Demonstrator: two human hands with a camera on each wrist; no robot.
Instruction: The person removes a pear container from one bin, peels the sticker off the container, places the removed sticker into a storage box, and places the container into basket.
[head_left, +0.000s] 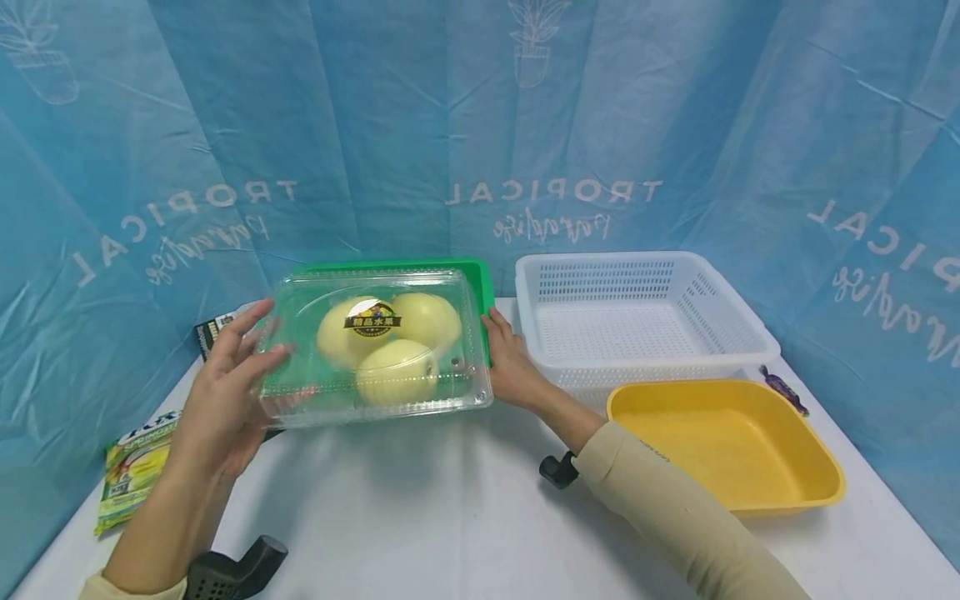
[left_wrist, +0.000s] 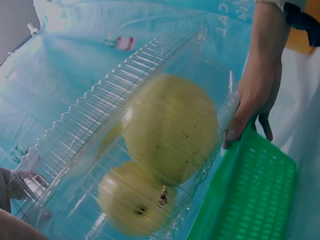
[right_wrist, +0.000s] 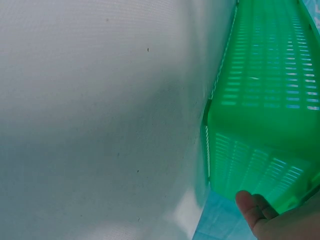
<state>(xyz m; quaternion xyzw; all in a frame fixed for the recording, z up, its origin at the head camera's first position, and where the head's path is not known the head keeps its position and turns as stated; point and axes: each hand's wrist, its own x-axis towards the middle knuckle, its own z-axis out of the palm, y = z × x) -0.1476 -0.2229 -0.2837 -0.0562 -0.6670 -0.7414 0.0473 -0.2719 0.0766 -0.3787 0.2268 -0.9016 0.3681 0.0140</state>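
Well behind the bare right fingers [head_left: 501, 333] I can see a long beige sleeve [head_left: 675, 517], lightly creased along the forearm, with a small black fitting [head_left: 558, 472] jutting out at its cuff. Down behind the left fingers [head_left: 238, 333], a matching beige cuff [head_left: 135, 588] shows beside a chunky black mount [head_left: 236, 572], pierced with small holes and ending in a stubby rounded knob.

Person's left arm [head_left: 168, 508] runs up from lower left; left hand [head_left: 228, 383] grips, thumb [head_left: 258, 364] parted from the fingers [head_left: 242, 327]. Right arm [head_left: 675, 512] (sleeved most of its length) slants in from lower right; right hand [head_left: 516, 367] grips too, thumb opposing fingers.
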